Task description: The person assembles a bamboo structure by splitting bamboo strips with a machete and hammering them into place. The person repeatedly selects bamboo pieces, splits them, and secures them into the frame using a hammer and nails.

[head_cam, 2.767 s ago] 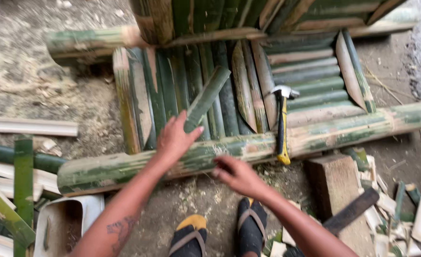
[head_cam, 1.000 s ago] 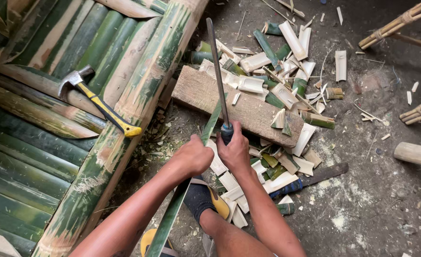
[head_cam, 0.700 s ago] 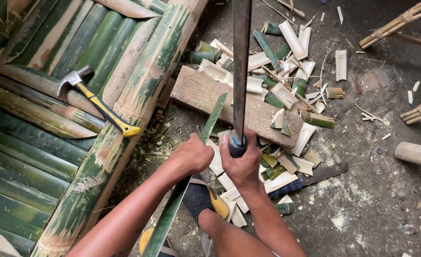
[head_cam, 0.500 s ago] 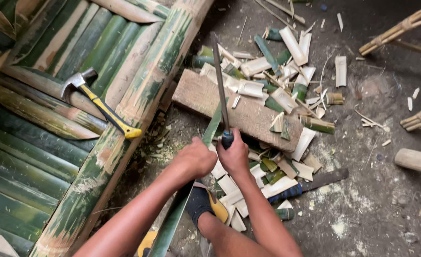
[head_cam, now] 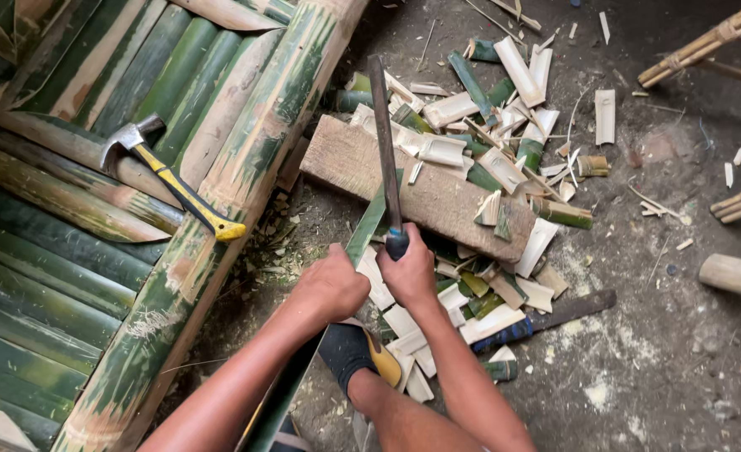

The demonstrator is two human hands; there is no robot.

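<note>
bamboo frame [head_cam: 119,192]: huge thing filling the left side, split green slats laid side by side with a thick green-and-tan pole [head_cam: 245,167] running diagonally along its edge
ground [head_cam: 663,351]: bare dirt, dusty, sawdust patches here and there
wooden block [head_cam: 412,188]: flat plank lying on the ground right of the pole, half buried in offcuts
bamboo strip [head_cam: 366,230]: long thin green piece, running from my lap up onto the block's near edge
machete [head_cam: 385,151]: long dark blade, pointing up and away over the block, just beside the strip's top end
left hand [head_cam: 330,285]: fingers wrapped tight around the strip, just below the block
right hand [head_cam: 410,272]: fingers clamped on the machete's dark handle, touching the left hand
hammer [head_cam: 165,176]: yellow handle, steel claw head, lying on the slats against the pole
second blade [head_cam: 542,318]: blue-wrapped handle, flat on the ground right of my leg
offcuts [head_cam: 504,167]: pale and green bamboo chips scattered all over and around the block
</note>
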